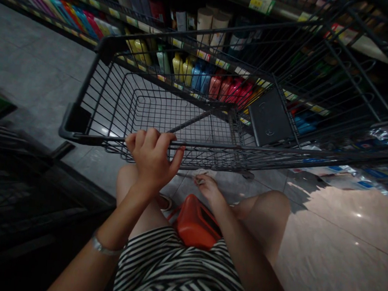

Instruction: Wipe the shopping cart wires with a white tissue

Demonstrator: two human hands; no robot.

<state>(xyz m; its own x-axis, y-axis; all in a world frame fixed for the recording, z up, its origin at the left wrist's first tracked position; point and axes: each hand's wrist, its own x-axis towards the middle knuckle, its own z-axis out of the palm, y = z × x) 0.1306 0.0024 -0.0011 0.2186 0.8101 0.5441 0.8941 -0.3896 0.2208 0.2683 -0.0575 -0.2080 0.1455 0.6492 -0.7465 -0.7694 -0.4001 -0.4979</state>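
Observation:
My left hand is closed around the near top rim of a black wire shopping cart, whose basket has nothing in it. My right hand reaches down between my bare knees to the floor under the cart. Its fingers are pinched on a small whitish thing that I cannot make out. An orange bag rests in my lap above a black-and-white striped garment. A thin bracelet circles my left wrist.
Store shelves behind the cart hold rows of coloured bottles with yellow price tags. Another dark wire rack stands to the right, with packaged goods at floor level. A dark fixture fills the left. The tile floor is glossy.

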